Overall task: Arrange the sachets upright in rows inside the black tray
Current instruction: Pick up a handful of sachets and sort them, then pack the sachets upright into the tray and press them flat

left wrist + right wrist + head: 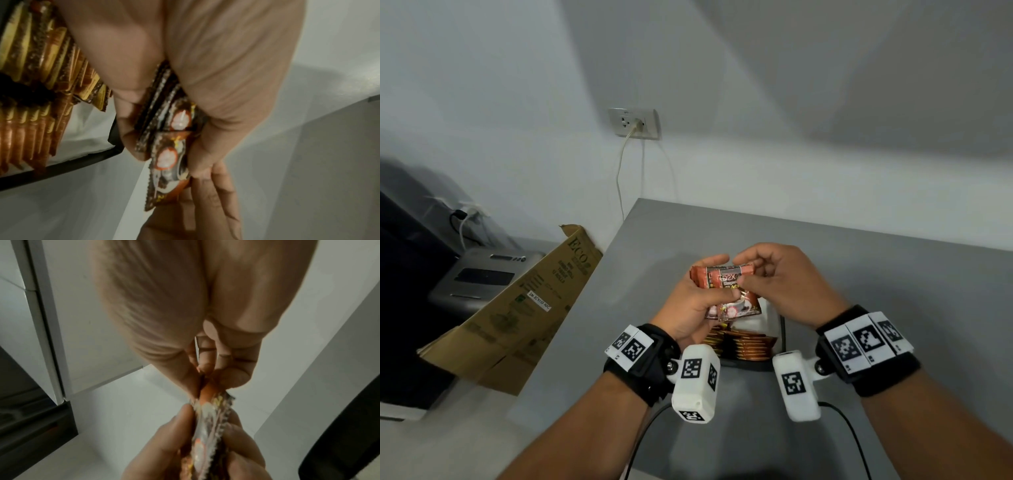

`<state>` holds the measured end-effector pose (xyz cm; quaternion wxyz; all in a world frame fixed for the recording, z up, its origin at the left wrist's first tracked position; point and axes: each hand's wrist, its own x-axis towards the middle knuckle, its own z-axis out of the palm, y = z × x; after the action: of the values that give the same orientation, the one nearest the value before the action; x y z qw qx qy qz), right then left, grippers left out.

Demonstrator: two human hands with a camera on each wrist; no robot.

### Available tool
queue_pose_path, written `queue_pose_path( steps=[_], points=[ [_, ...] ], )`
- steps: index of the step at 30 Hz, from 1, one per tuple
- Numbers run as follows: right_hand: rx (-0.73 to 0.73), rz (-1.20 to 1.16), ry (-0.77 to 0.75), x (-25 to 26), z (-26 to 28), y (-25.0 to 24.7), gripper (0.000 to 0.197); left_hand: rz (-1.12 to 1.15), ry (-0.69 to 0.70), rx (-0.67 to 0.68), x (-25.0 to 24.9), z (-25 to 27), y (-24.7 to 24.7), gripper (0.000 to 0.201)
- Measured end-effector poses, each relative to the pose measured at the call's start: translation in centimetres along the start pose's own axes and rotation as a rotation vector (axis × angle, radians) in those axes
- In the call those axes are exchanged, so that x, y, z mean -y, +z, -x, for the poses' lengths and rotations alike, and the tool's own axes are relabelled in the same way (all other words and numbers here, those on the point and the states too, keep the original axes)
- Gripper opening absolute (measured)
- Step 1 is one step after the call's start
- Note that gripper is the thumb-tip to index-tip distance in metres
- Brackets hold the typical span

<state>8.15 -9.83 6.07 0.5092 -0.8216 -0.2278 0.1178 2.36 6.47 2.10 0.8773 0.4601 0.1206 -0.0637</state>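
Head view: both hands meet above the far end of the black tray (782,329), which sits on the grey bench (893,274). The left hand (688,301) is curled round a small stack of sachets (726,291), thumb across the printed front and fingers behind; the stack is held up off the bench, its faces turned toward the camera. The right hand (780,277) pinches the top edge of the front sachet between thumb and fingertips.

In the left wrist view the held sachets (170,129) show as several brown packets fanned slightly, one slid lower than the others, with the right hand's fingers (211,203) touching its lower end. Beside the left hand, the black tray (82,164) holds rows of sachets (30,97) standing on edge, packed close against each other; a bare pale stretch of the tray's floor lies between those rows and the tray's rim nearest the hand.

The right wrist view shows the thumb and forefinger of the right hand (216,374) closed on the orange corner of a sachet, while the left hand (185,443) grips the stack from both sides.

Left of the tray, past the bench's edge, a flattened cardboard box (517,308) leans; a wall socket (634,123) with a cord is on the wall beyond the tray.
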Motion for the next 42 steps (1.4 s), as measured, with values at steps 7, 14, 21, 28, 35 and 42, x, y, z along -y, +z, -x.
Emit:
queue_pose_path(
  steps=[7,14,21,28,35,42],
  points=[
    [-0.202,0.192,0.05,-2.6,-2.2,-2.6,0.014,0.049,0.048,-0.185,-1.5,0.1,-2.2,0.045],
    [-0.033,0.564,0.2,-7.9,-4.4,-0.9,0.016,-0.004,0.03,-0.304,-1.8,-0.1,-3.9,0.041],
    [-0.015,0.585,0.272,-10.0,-5.2,-0.2,0.016,-0.049,-0.01,-0.363,-1.8,0.0,-5.0,0.038],
    [-0.028,0.569,0.27,-10.8,-5.7,-0.2,0.016,-0.069,-0.034,-0.351,-1.9,-0.2,-5.2,0.037],
    [-0.001,0.569,0.253,-10.6,-6.0,-0.2,0.017,-0.065,-0.049,-0.344,-1.8,-0.5,-5.3,0.039],
    [0.004,0.632,0.262,-11.1,-6.0,-0.5,0.018,-0.067,-0.049,-0.327,-1.5,-0.5,-5.6,0.04]
  ],
)
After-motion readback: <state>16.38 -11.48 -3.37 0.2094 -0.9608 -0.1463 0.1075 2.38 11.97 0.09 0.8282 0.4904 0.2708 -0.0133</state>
